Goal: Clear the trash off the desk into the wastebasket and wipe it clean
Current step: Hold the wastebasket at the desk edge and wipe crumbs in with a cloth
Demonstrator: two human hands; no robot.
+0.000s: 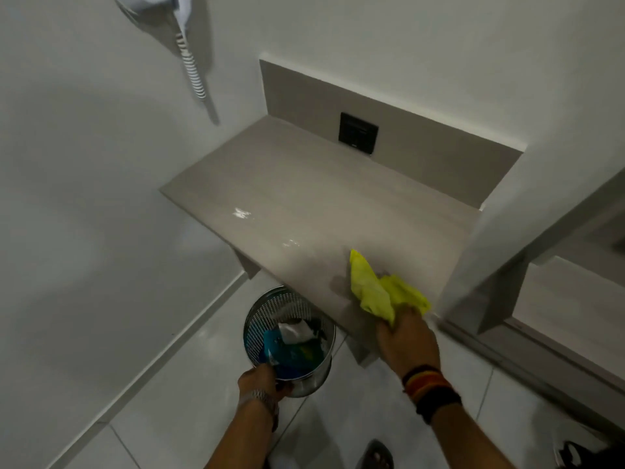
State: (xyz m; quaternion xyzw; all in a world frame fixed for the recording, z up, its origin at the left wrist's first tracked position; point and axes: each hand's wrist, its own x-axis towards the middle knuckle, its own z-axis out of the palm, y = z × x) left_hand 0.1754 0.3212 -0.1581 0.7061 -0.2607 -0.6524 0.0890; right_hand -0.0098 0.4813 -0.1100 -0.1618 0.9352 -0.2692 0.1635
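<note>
No brand, label or writing can be read anywhere here; the blue packaging in the bin is too blurred to make out any print.

Counted: one yellow cloth (382,287), one perforated metal wastebasket (270,319), one desk top (304,198), one black wall socket plate (358,133), and two hands, both yours.

Your right hand (407,340) is closed around the bunched near end of the cloth, fingers wrapped over it, at the desk's near edge close to its right corner. From that grip the cloth runs away from you and a little to the left, its long axis pointing up the desk, with a tapered tip at the far end and a second lobe spreading to the right just beyond your knuckles. It lies on the desk surface. Further out from the grip, to the left, wet streaks (241,213) gleam on the desk. Several dark and coloured bands (429,387) ring that wrist.

Your left hand (262,380) is clamped on the near rim of the wastebasket, which stands upright, mouth up, on the tiled floor (169,401), partly under the desk's front edge, to the left of and below your right-hand grip. Inside it lie blue packaging (287,350) and crumpled white paper (296,331). A metal watch (258,397) sits on that wrist.
</note>
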